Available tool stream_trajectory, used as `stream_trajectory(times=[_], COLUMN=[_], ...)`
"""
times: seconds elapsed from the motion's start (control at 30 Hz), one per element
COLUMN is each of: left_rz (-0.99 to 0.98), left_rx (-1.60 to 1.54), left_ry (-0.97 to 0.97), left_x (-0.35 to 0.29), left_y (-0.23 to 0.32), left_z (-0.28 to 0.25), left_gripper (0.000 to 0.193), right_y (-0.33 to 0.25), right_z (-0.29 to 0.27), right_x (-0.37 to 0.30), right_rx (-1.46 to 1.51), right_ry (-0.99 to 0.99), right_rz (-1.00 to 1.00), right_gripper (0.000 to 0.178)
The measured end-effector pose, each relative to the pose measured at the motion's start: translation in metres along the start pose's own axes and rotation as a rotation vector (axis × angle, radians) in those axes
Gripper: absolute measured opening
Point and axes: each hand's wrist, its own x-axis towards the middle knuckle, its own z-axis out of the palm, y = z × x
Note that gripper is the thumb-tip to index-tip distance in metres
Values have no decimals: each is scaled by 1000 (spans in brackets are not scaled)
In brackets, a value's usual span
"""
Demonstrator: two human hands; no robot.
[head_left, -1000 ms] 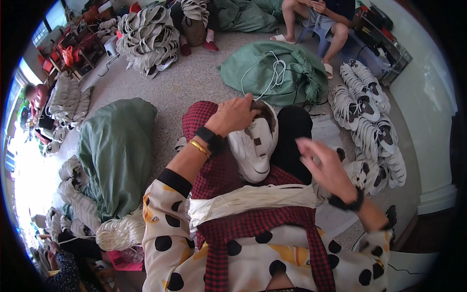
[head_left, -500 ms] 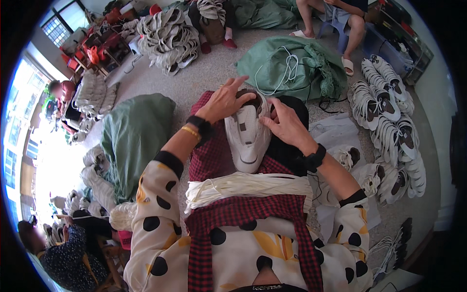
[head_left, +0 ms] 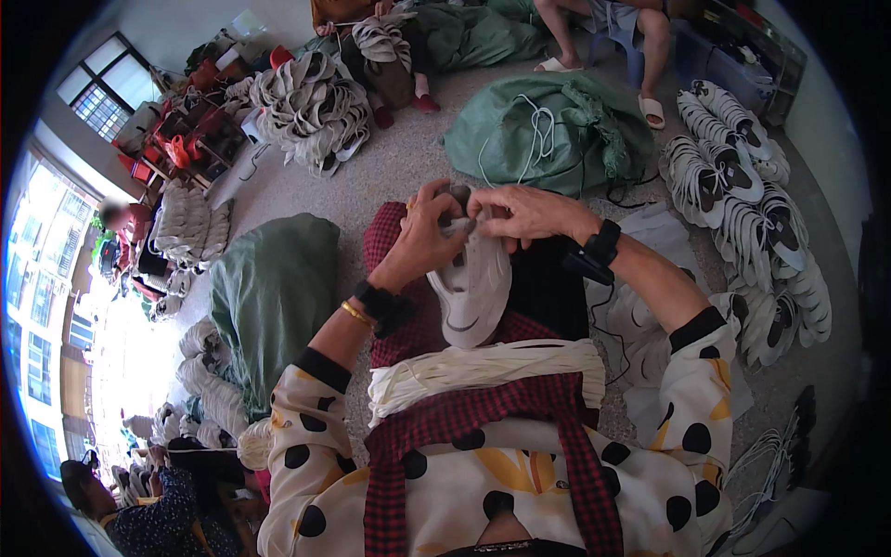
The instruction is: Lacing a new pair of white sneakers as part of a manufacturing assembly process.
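Observation:
A white sneaker rests on my lap with its toe toward me. My left hand is closed at the left side of its opening, thumb and fingers pinching the upper. From the right, my right hand is closed as well, its bent fingers gripping the top of the shoe beside the left fingertips. Whether a thin lace lies between the fingertips cannot be made out. Across my lap, nearer to me, lies a thick bundle of white laces over a red-and-black checked apron.
Ahead sits a green sack with white cord on top; another green sack stands at my left. Rows of nested sneakers line the floor at right. A heap of shoe uppers lies at far left. Other people sit around.
Both hands have come together over the shoe's opening and their fingers have closed; before, they were spread at its sides. The head view has shifted slightly.

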Motion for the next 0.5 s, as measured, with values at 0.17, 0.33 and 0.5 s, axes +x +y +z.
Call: stream_trajectory(times=[0.17, 0.33, 0.5], left_rz=[-84, -46, -76], left_rx=[74, -427, -448], left_ry=[-161, -137, -3], left_x=[2, -8, -10], left_y=[8, -18, -26], left_z=[0, -9, 0], left_gripper=[37, 38, 35], right_y=[17, 8, 15], right_z=[11, 34, 32], right_x=[2, 0, 9], right_rx=[-328, -414, -449], right_ry=[166, 339, 336], right_rz=[-127, -66, -3], right_gripper=[30, 29, 27])
